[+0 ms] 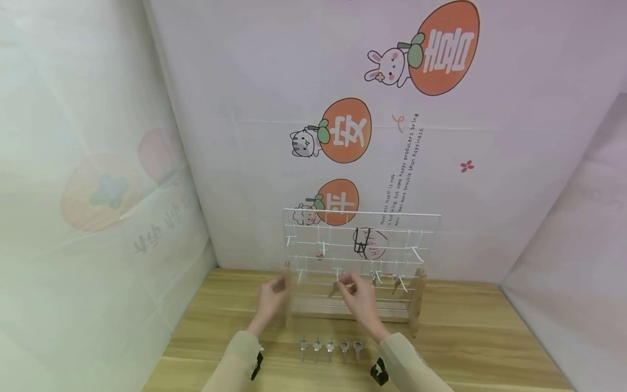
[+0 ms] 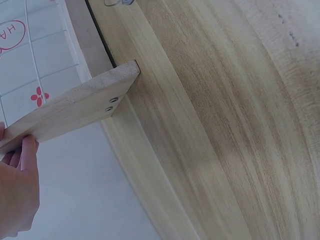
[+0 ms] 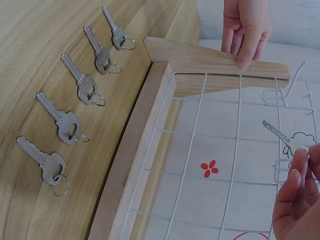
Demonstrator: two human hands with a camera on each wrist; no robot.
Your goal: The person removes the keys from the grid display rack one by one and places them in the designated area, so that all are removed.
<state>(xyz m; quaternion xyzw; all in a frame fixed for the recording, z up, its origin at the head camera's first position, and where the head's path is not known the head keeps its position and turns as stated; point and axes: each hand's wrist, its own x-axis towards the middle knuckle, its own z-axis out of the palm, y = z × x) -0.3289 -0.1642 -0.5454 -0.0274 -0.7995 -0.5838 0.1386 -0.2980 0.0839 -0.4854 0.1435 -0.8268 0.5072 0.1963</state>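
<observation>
- The right hand (image 1: pixel 360 296) pinches a key (image 3: pixel 276 132) by its bow end between thumb and fingers, the blade sticking out free
- That key is in front of the wire rack (image 3: pixel 231 181), just beside a white hook (image 3: pixel 282 170); whether it touches the hook, I cannot tell
- The left hand (image 1: pixel 271 299) grips the rack's wooden side post (image 2: pixel 80 102), fingers and thumb on opposite faces
- Five keys (image 3: pixel 85 87), each with a small ring, lie in a spaced row on the wood-grain worktop (image 1: pixel 465 321), in front of the rack
- More keys (image 1: pixel 397 284) hang from hooks toward the rack's right side
- A pale backdrop (image 1: pixel 245 136) with orange fruit drawings stands behind
</observation>
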